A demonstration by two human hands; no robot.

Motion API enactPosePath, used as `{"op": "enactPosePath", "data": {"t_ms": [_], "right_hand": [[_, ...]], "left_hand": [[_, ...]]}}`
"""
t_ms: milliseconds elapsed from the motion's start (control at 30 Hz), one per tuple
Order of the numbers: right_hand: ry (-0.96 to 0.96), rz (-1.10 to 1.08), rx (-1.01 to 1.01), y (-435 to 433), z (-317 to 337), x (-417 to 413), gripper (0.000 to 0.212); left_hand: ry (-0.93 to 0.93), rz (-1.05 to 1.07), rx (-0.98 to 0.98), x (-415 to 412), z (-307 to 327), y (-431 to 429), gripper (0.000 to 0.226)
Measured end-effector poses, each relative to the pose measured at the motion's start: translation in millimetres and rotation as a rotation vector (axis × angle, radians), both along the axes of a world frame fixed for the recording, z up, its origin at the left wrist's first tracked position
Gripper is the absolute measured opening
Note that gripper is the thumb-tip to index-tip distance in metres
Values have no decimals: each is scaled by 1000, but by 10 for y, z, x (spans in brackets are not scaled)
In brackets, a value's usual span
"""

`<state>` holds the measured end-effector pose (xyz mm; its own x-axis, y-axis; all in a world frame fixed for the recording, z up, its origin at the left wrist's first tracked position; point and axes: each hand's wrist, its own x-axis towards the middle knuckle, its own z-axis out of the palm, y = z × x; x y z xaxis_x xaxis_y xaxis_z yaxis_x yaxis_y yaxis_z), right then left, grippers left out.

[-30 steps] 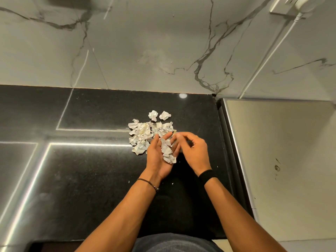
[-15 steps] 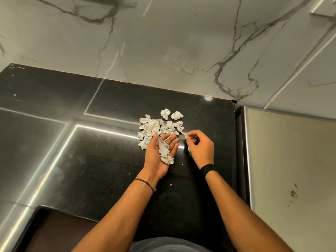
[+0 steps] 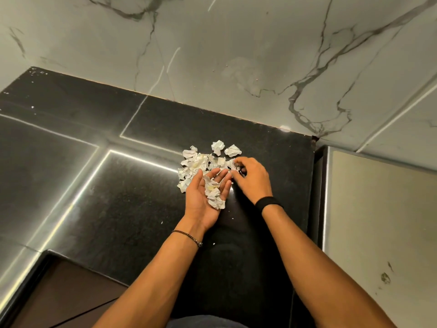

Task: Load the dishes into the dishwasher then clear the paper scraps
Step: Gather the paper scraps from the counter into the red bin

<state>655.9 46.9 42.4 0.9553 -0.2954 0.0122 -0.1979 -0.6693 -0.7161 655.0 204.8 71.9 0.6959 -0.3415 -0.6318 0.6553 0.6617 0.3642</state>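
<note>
A heap of crumpled white paper scraps (image 3: 197, 163) lies on the black countertop (image 3: 113, 204). My left hand (image 3: 203, 200) lies palm up just in front of the heap, fingers straight, and several scraps (image 3: 214, 194) sit in its palm. My right hand (image 3: 251, 178) is at the heap's right edge, its fingers curled and pinching a scrap (image 3: 233, 163). Two scraps (image 3: 225, 149) lie apart at the back of the heap.
A marble-patterned wall (image 3: 236, 55) rises behind the counter. A pale steel surface (image 3: 378, 221) adjoins the counter on the right. The counter's front edge steps down to a brown panel (image 3: 71, 292) at the lower left. Tiny paper crumbs (image 3: 214, 243) dot the counter.
My right hand has moved forward from beside my left palm to the heap's right edge and pinches a scrap there. The view has shifted slightly; my left hand stays palm up with scraps.
</note>
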Motion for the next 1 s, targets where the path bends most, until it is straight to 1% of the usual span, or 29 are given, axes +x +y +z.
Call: {"op": "enactPosePath", "data": {"t_ms": [67, 100, 133, 200, 267, 333, 433, 467, 533, 567, 600, 633, 667, 733, 800, 867, 1000], "right_hand": [[-21, 31, -126, 3, -102, 6, 17], [-44, 11, -132, 0, -113, -31, 15], [-54, -31, -94, -3, -104, -85, 13], [-91, -143, 75, -6, -30, -200, 14], [-159, -192, 219, 30, 104, -335, 16], [-208, -125, 278, 99, 304, -477, 19], [-175, 86, 312, 175, 507, -576, 24], [-165, 112, 328, 180, 526, -567, 24], [-199, 9, 389, 148, 503, -492, 15], [-224, -79, 390, 122, 460, -425, 10], [-225, -147, 350, 93, 407, -356, 9], [-188, -167, 277, 65, 342, -274, 11], [-119, -142, 194, 44, 269, -196, 16], [35, -23, 31, 58, 149, -80, 29], [82, 36, -82, 111, 73, -18, 32], [48, -4, -96, 142, 66, -19, 25], [19, -149, 30, 131, 106, -152, 8]], "left_hand": [[-7, 5, 25, 5, 25, 22, 46], [-10, 5, 34, 9, 31, 26, 47], [-13, 3, 41, 16, 30, 23, 48], [-22, -11, 61, 17, 33, -10, 48], [-30, -41, 69, 10, 39, -77, 47], [-42, -71, 51, -4, 55, -153, 45], [-16, -74, 0, -4, 67, -208, 42], [3, -60, -13, 3, 68, -207, 42], [23, -29, -48, 24, 49, -176, 41], [34, -8, -55, 34, 46, -150, 40], [46, 11, -57, 37, 42, -122, 39], [53, 28, -59, 40, 38, -90, 39], [50, 36, -55, 41, 23, -58, 39], [33, 39, -39, 45, 31, -1, 42], [4, 34, -20, 60, 30, 46, 47], [-22, 29, 14, 70, 43, 83, 52], [-39, 39, 51, 86, 3, 144, 54]]}}
